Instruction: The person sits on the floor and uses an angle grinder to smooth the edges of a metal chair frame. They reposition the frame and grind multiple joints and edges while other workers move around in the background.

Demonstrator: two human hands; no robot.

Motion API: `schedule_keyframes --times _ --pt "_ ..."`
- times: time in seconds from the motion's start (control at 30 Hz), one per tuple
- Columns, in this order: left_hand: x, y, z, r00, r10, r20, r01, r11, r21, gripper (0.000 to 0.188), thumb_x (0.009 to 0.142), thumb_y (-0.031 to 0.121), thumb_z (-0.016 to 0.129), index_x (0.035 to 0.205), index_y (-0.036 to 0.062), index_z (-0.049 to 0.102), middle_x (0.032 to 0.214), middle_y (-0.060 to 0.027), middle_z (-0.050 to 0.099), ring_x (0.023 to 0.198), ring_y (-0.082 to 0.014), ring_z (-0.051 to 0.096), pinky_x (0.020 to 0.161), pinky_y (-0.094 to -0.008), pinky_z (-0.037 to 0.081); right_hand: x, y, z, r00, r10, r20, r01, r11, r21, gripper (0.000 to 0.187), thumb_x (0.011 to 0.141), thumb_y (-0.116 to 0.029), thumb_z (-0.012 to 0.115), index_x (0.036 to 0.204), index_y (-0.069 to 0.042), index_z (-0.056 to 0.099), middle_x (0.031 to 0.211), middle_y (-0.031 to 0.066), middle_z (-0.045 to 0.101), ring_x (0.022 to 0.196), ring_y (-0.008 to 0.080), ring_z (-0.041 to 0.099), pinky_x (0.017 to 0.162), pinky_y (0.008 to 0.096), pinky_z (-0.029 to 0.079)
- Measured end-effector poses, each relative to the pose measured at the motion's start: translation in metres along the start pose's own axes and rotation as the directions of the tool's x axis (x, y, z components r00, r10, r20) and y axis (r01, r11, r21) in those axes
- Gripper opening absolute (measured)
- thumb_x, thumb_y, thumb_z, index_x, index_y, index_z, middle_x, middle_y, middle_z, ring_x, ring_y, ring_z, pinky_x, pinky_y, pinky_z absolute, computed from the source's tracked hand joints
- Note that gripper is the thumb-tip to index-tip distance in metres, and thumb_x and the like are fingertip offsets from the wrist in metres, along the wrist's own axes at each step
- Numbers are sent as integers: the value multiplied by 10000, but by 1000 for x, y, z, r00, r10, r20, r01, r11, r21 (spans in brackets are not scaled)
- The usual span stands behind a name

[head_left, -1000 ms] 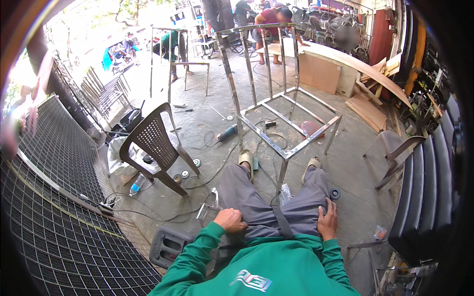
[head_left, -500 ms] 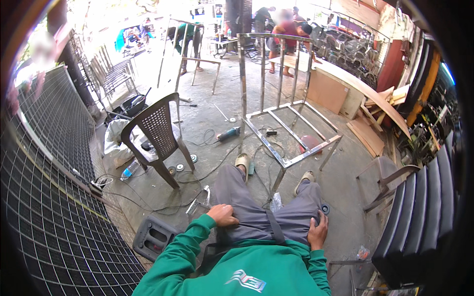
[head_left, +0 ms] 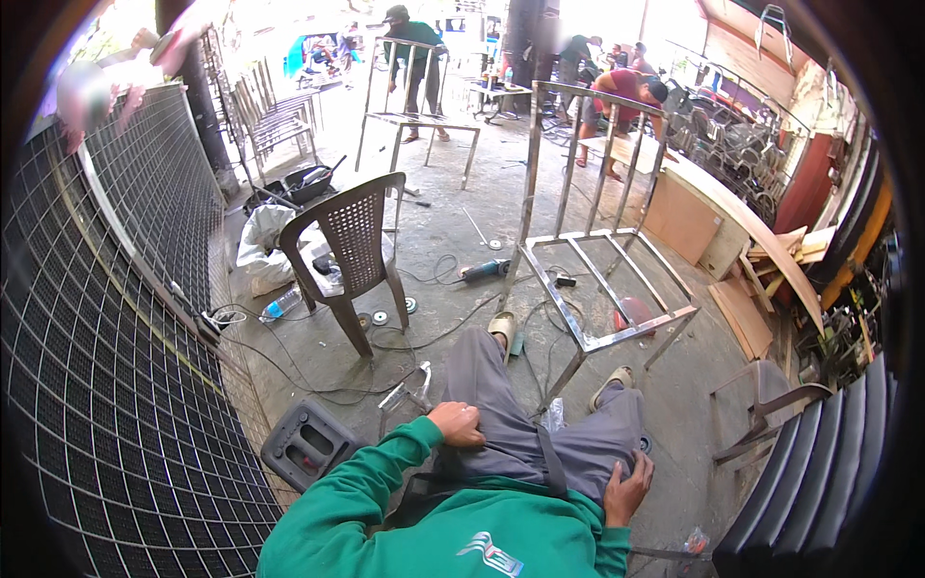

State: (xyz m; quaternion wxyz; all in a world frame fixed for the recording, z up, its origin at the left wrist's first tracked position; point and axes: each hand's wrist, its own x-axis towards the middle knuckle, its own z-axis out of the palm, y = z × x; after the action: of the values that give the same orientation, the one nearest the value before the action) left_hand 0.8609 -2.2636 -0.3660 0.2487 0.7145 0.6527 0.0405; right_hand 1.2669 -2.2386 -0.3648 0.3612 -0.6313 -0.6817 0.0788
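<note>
My left hand [head_left: 457, 424] rests on my left thigh, its fingers curled in and nothing visible in them. On the outer side of my right thigh lies my right hand [head_left: 628, 489], fingers apart and holding nothing. A bare metal chair frame [head_left: 602, 341] stands upright in front of my feet, with a tall barred back and an open barred seat. Left of it, a blue angle grinder [head_left: 485, 271] lies on the floor with its cable. A brown plastic chair [head_left: 353, 249] stands ahead on the left.
Wire mesh panels [head_left: 125, 318] line the left, beside a dark speaker-like box [head_left: 310, 445]. Stacked black padded pieces [head_left: 819, 462] stand at the right. Cables, grinding discs [head_left: 380, 318] and a water bottle [head_left: 282, 303] lie about. Farther off, people work by another chair frame [head_left: 421, 120] and wooden boards [head_left: 682, 216].
The view has swung left, so the scene sits farther right. A far person behind the other chair frame now shows more fully. Both my hands stay on my thighs.
</note>
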Motion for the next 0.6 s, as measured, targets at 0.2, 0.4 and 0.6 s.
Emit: schedule_keyframes --times 0.2,0.4,0.6 --pt "0 -5 6 999 1 -41 -2 1000 -16 524 814 500 687 897 -12 757 949 -277 732 951 -447 715 838 -516 581 -16 -85 -77 922 -192 336 99 956 275 371 796 -59 790 1151 -7 696 1078 173 682 989 375 669 892 431 533" --pt "3 -6 9 998 35 -50 -32 998 57 531 817 512 697 892 -12 746 969 -255 736 966 -434 715 840 -514 581 -19 -150 -121 580 -472 664 247 879 408 192 801 -97 811 989 -120 779 927 80 695 832 282 698 729 370 566" --pt "0 -6 6 999 -1 -42 -1 999 -35 525 797 519 718 901 6 767 965 -261 740 953 -439 720 837 -521 581 -24 -171 -121 565 -501 655 293 864 408 147 916 -161 698 1022 -71 744 910 151 687 851 388 672 738 456 531"
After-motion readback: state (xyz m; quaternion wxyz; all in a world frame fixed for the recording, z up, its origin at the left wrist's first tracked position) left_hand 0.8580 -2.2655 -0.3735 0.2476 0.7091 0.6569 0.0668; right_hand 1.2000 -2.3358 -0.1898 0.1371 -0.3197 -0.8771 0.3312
